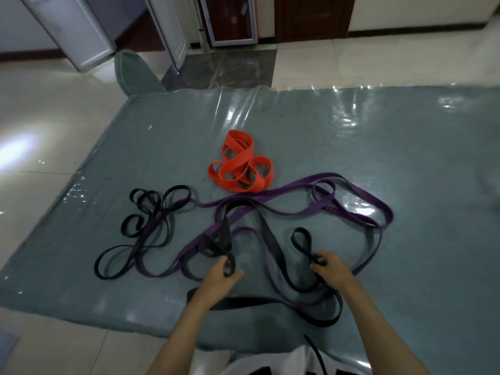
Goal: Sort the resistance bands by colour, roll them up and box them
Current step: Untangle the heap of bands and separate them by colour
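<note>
Orange bands (240,165) lie in a loose heap at the middle of the grey-green mat (378,147). Long purple bands (359,194) sprawl across the mat, tangled with black bands (272,240). A separate knot of black bands (147,215) lies to the left. My left hand (220,277) grips a loop of black band near the middle of the tangle. My right hand (331,270) pinches the end of another black loop (301,240). A wide black band (251,303) runs under both forearms.
The mat is covered with shiny plastic film and lies on a pale tiled floor (40,131). One mat corner (132,73) is curled up at the back left. Doors and white frames (173,28) stand beyond. No box is in view.
</note>
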{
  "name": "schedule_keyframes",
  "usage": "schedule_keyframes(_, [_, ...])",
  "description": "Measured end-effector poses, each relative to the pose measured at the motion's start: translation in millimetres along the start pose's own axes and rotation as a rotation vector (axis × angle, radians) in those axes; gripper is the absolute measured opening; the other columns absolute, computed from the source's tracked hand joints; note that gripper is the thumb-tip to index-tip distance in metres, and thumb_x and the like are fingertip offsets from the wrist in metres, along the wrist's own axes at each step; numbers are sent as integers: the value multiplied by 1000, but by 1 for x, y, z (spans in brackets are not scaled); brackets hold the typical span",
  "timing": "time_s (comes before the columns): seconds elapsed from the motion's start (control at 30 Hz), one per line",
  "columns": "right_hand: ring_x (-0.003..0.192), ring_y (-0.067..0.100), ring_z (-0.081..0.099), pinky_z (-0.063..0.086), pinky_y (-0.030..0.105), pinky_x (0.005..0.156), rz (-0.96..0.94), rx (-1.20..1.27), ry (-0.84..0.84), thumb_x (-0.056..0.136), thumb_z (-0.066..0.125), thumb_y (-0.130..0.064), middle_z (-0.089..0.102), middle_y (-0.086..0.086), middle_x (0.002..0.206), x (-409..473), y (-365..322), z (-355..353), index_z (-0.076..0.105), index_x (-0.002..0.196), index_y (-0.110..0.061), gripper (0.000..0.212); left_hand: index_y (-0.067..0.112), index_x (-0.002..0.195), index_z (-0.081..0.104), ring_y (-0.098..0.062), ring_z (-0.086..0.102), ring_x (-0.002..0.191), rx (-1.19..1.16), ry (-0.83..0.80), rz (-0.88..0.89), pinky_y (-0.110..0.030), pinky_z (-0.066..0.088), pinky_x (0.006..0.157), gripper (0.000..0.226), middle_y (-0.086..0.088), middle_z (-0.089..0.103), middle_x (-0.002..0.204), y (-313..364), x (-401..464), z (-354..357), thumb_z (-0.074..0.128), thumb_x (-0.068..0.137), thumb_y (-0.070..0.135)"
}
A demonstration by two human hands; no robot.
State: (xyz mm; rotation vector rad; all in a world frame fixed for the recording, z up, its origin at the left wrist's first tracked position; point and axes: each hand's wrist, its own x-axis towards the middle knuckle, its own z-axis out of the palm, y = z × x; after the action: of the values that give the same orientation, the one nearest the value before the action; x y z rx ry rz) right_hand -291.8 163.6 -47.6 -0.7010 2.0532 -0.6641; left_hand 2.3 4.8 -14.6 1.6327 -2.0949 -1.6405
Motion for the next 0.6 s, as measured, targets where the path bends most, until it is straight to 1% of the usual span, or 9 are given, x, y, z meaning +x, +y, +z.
schedule_keyframes(0.03, [103, 30, 71, 53, 24, 79, -22, -17, -12, 96, 73, -9, 74, 12, 102, -4, 0, 5, 72, 114, -10, 18, 26, 137, 54, -17, 56, 125, 90, -11, 9, -27, 44, 103, 48, 12, 52, 135, 3, 3, 14, 75, 96, 39])
schedule_keyframes(0.07, [102, 28, 71, 53, 26, 81, -36, -35, -32, 95, 74, -11, 73, 9, 99, -8, 1, 9, 73, 111, -9, 17, 23, 143, 50, -19, 50, 130, 181, 40, 28, -27, 41, 104, 55, 8, 42, 142, 5, 7, 27, 73, 96, 41])
schedule_keyframes(0.17, [96, 21, 66, 53, 34, 87, -68, -49, -89, 93, 78, -16, 71, 6, 97, -19, 5, 18, 75, 114, -5, 24, 31, 150, 47, -29, 38, 142, 363, 337, 43, -42, 42, 112, 58, -5, 21, 163, 19, 10, 42, 70, 98, 41])
schedule_keyframes(0.27, [104, 25, 67, 52, 33, 95, -127, -40, -93, 90, 82, -20, 70, 10, 110, -29, 8, 20, 74, 121, -5, 35, 39, 148, 53, -35, 36, 142, 472, 537, 62, -51, 42, 112, 54, -13, 23, 164, 32, 17, 35, 72, 98, 34])
schedule_keyframes(0.33, [105, 25, 68, 53, 27, 93, -146, 29, -98, 90, 82, -22, 72, 7, 109, -33, 10, 19, 76, 119, -11, 31, 38, 149, 54, -38, 34, 144, 434, 541, 16, -53, 41, 113, 56, -16, 22, 165, 36, 25, 25, 73, 97, 31])
schedule_keyframes(0.4, [103, 19, 70, 54, 19, 84, -139, 119, -107, 89, 84, -28, 74, -6, 104, -39, 12, 16, 76, 111, -27, 23, 36, 151, 51, -41, 31, 147, 359, 481, -38, -54, 43, 113, 58, -16, 15, 168, 37, 33, 16, 73, 98, 27])
schedule_keyframes(0.47, [110, 16, 71, 58, 21, 83, -96, 232, -154, 88, 84, -30, 74, -13, 110, -45, 13, 16, 73, 112, -34, 27, 28, 151, 51, -43, 36, 144, 309, 442, -20, -53, 46, 111, 58, -17, 13, 168, 34, 37, 10, 72, 98, 17])
schedule_keyframes(0.53, [113, 21, 72, 62, 29, 83, -40, 338, -194, 88, 85, -27, 74, -4, 118, -49, 12, 18, 71, 121, -26, 36, 17, 150, 51, -44, 44, 139, 274, 457, 46, -51, 47, 111, 60, -19, 14, 168, 31, 38, 7, 73, 95, 6])
schedule_keyframes(0.6, [101, 27, 75, 65, 38, 73, 38, 434, -228, 88, 85, -24, 72, 8, 119, -53, 7, 19, 65, 126, -20, 44, 11, 149, 51, -44, 46, 141, 245, 481, 75, -51, 47, 113, 64, -19, 12, 170, 27, 37, 3, 78, 91, 4])
